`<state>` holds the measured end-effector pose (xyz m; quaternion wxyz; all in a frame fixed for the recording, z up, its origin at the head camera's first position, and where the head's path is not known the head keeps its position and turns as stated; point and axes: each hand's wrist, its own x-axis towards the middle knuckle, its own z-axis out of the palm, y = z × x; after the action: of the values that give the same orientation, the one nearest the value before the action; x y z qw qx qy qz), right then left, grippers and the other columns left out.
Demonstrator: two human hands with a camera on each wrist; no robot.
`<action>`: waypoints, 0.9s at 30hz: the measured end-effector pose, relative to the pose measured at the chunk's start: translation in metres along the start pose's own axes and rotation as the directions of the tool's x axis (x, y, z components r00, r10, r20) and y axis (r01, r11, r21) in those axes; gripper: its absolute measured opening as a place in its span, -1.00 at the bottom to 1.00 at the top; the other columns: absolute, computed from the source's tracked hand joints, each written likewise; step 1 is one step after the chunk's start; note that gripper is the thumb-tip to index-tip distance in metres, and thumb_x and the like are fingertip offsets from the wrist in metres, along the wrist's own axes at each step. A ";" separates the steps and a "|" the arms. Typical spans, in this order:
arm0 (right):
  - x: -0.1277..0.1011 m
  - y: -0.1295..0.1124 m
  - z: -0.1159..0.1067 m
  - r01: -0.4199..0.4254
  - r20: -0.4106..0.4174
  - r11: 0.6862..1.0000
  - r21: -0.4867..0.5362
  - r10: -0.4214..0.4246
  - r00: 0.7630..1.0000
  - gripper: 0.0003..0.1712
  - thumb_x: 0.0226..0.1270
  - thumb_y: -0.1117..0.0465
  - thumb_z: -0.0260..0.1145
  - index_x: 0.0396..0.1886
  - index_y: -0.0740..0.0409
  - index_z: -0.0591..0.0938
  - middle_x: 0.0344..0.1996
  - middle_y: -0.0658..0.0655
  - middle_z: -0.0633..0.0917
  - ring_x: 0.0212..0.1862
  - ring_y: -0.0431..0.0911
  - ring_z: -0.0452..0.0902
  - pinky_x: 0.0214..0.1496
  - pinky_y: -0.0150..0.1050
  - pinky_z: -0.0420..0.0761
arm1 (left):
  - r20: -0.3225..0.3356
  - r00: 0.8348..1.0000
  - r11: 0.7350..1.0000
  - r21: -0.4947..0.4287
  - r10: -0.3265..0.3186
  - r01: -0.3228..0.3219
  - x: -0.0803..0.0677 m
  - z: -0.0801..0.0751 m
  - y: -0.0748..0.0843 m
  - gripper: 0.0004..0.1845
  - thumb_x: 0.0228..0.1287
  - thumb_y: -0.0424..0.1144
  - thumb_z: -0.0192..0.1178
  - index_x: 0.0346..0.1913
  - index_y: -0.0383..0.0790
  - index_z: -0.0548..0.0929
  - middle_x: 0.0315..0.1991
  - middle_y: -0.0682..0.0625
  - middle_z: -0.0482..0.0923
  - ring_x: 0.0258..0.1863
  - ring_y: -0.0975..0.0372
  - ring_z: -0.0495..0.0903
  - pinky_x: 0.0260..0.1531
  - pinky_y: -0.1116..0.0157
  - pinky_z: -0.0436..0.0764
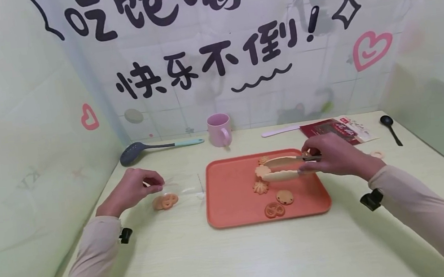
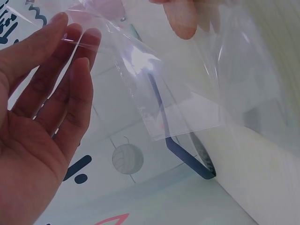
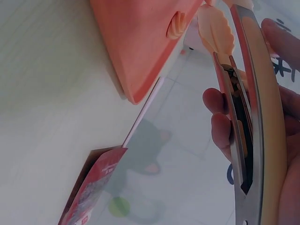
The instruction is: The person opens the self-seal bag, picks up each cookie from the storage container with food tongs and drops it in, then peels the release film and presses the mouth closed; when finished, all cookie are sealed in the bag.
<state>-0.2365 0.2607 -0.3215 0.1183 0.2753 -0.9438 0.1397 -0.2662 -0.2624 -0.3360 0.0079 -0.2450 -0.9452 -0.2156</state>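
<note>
Flat rectangular orange plastic tray [image 1: 228, 201] at centre of pale table, taken as landmark throughout. Right hand [image 1: 331, 156] over tray's right rear edge, fingers curled round cream-and-metal food tongs [image 1: 286, 168]; tong arms stretched leftward above tray, narrowly parted, tips flanking a scalloped golden biscuit [image 1: 262, 171] near tray's middle; contact between tips and biscuit not resolvable. Right-wrist view: fingers [image 3: 220, 126] wrapped about steel inner strip of tongs [image 3: 253, 117], tray corner [image 3: 136, 51] at upper left. Further biscuits on tray: star-shaped piece [image 1: 260, 187], round piece [image 1: 284, 197], pretzel-shaped piece [image 1: 274, 209] toward front edge. Left hand [image 1: 135, 189] well left of tray, thumb and fingers pinching mouth of clear plastic bag [image 1: 180, 189] lying on table just beside tray's left edge; pretzel-shaped biscuit in bag [image 1: 165, 201] near hand. Left-wrist view: bag film [image 2: 187, 89] pinched between extended fingers [image 2: 70, 75] and thumb. Behind tray: pink mug [image 1: 219, 129], grey slotted spoon with pale green handle [image 1: 154, 148] to rear left, red snack packet [image 1: 339, 130] and black spoon [image 1: 389, 128] to rear right.
</note>
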 end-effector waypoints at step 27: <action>0.044 -0.035 0.011 0.105 0.024 0.993 0.044 -0.106 0.994 -0.50 0.03 -0.12 0.60 -0.19 0.14 0.75 -0.54 0.01 0.59 -0.42 -0.20 0.39 -0.35 -0.33 0.38 | 0.013 1.000 1.000 -0.003 -0.003 0.003 0.001 -0.001 0.003 -0.86 0.17 -0.41 0.42 -0.19 -0.26 0.78 -0.30 0.01 0.76 -0.27 0.24 0.70 -0.16 0.18 0.74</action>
<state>-0.2550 0.2073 -0.3115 0.1072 0.3291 -0.9261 0.1500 -0.2656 -0.2602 -0.3336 0.0013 -0.2451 -0.9453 -0.2154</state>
